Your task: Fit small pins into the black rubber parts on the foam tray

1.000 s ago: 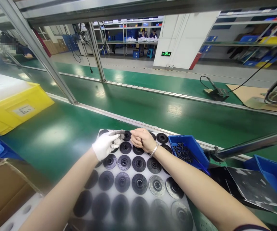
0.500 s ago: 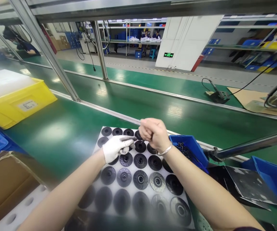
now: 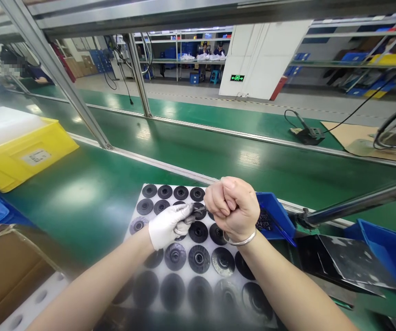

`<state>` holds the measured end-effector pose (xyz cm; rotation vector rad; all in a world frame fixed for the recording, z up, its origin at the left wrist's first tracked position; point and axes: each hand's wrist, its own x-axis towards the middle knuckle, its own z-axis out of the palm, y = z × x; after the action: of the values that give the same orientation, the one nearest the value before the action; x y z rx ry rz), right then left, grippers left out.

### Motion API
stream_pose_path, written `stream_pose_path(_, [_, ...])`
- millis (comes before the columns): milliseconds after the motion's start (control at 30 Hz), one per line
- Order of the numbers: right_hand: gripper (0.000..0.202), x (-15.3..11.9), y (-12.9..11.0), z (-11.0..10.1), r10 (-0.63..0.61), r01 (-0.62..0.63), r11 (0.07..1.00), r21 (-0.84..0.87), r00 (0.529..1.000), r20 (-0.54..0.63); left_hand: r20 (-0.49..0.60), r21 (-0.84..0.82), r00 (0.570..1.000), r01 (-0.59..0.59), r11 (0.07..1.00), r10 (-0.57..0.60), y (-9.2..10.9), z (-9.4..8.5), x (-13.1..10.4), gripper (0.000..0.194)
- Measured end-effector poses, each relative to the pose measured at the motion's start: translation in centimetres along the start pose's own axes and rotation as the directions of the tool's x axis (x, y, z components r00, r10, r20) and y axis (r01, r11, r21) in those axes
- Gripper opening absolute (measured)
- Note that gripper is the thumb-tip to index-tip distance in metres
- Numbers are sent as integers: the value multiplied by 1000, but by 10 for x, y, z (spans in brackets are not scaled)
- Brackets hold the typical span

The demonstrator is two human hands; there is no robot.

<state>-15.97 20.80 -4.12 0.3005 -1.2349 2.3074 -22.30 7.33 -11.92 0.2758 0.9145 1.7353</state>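
A white foam tray (image 3: pixel 209 272) lies in front of me on the green belt, with several black round discs (image 3: pixel 198 258) seated in its holes. My left hand (image 3: pixel 168 225), in a white glove, rests on the tray and pinches a black disc (image 3: pixel 198 210) at its fingertips. My bare right hand (image 3: pixel 233 208), with a silver bangle at the wrist, is curled into a fist just right of that disc, raised above the tray. What the fist holds is hidden.
A small blue bin (image 3: pixel 273 219) of small dark parts sits right of the tray. A larger blue bin (image 3: pixel 389 250) and dark sheets (image 3: pixel 351 264) are at the right. A yellow crate (image 3: pixel 22 154) and cardboard box (image 3: pixel 7 271) stand at the left. Other people work far behind.
Both hands have drawn back from the tray's far row toward me. The right fist has risen, and the gloved left hand has slid nearer along the tray.
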Motion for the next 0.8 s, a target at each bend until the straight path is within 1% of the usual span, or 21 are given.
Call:
stream_pose_path(100, [47, 0, 0, -1, 10, -10, 1000, -12, 1000, -1, 16, -15, 1000, 9, 1000, -9, -1, 1, 0, 36])
stream_pose_path(200, [45, -1, -3, -2, 33, -33, 999, 5, 999, 8, 27, -5, 1000, 7, 1000, -7, -2, 0, -1, 33])
stream_pose_path(333, [44, -6, -10, 0, -8, 11, 999, 44, 999, -50, 21, 26, 1000, -11, 1000, 11, -2, 3, -3, 30])
stream_pose_path(400, [44, -8, -13, 1, -6, 9, 999, 45, 998, -60, 17, 46, 1000, -15, 999, 14, -3, 7, -4, 31])
stream_pose_path(500, [45, -11, -11, 1, 51, -50, 998, 40, 998, -20, 8, 116, 1000, -29, 993, 28, -4, 11, -5, 36])
stream_pose_path(567, [45, -13, -6, 1, 81, -81, 996, 35, 997, 4, -21, 246, 996, -73, 967, 81, -3, 11, -5, 37])
stream_pose_path(600, [45, -14, -2, 0, 92, -93, 995, 25, 996, 12, -32, 356, 991, -109, 928, 128, -1, 10, -5, 35])
stream_pose_path(633, [45, -16, 1, -2, 108, -108, 994, 6, 994, 19, -29, 487, 983, -144, 862, 180, 1, 9, -5, 31])
stream_pose_path(667, [45, -17, 6, -4, 128, -128, 992, -22, 991, 26, -7, 619, 973, -175, 765, 229, 4, 7, -5, 27])
stream_pose_path(700, [45, -19, 11, -6, 153, -151, 987, -59, 988, 34, 35, 735, 965, -200, 648, 258, 7, 5, -4, 23])
stream_pose_path(733, [45, -22, 16, -9, 180, -176, 979, -103, 983, 40, 84, 820, 960, -219, 529, 267, 9, 2, -3, 20])
stream_pose_path(800, [47, -27, 28, -17, 231, -216, 954, -210, 971, 53, 172, 910, 956, -247, 334, 238, 12, -3, -1, 20])
